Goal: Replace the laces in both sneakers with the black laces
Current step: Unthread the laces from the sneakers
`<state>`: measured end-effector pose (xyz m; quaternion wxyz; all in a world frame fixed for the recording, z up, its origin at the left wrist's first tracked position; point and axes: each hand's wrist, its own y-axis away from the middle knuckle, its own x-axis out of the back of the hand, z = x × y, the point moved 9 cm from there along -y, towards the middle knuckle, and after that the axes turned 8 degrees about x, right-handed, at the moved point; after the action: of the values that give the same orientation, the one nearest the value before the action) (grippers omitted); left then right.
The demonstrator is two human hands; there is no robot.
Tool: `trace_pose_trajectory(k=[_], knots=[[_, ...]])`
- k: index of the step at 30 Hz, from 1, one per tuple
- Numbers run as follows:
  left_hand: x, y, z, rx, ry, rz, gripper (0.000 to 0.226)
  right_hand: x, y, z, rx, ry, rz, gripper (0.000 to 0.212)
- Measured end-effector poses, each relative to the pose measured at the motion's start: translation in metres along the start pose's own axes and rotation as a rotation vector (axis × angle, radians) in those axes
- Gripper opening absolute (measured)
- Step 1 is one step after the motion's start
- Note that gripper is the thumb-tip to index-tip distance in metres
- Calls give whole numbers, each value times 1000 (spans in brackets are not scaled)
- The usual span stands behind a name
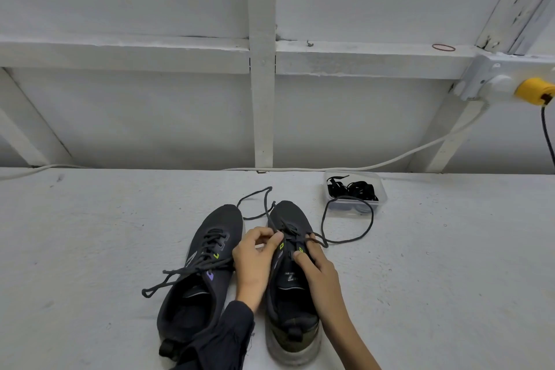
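On the white table (450, 264) two dark sneakers are set side by side, toes pointed away; the left sneaker (198, 309) is laced in dark grey, the loose ends trailed leftward; the left hand (255, 258) is closed in a pinch on the grey lace (289, 231) of the right sneaker (289, 212); that sneaker's eyelet edge is clasped by the right hand (319, 269), thumb pressed down; black laces (356, 189) are heaped in a clear tub (382, 191) further right.
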<state>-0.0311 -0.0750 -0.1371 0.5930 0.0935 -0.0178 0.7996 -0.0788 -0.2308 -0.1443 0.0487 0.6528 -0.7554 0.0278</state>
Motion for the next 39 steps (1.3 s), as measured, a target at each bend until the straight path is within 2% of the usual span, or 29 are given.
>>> trace_pose_trajectory(k=[2,10,15,19,24,31,36,39], knots=[[-1,0,3,-29,-42,-1,17,-1,0,0,-1,4,-3,35],[-9,-4,0,-44,-177,-33,34,-2,0,0,5,-7,-6,34],[-8,-5,-2,-15,-164,-40,30,-1,0,1,5,-4,-4,18],[-5,1,1,-7,-94,-33,18,0,0,-2,15,0,-5,21],[0,3,2,-29,-61,6,22,1,1,-4,14,10,-2,20],[2,2,11,-116,-175,74,13,0,0,-3,15,24,-16,17],[1,4,18,-181,-224,85,10,0,-1,0,9,18,-19,23],[2,7,20,-200,-253,84,13,-2,0,0,8,8,-18,35]])
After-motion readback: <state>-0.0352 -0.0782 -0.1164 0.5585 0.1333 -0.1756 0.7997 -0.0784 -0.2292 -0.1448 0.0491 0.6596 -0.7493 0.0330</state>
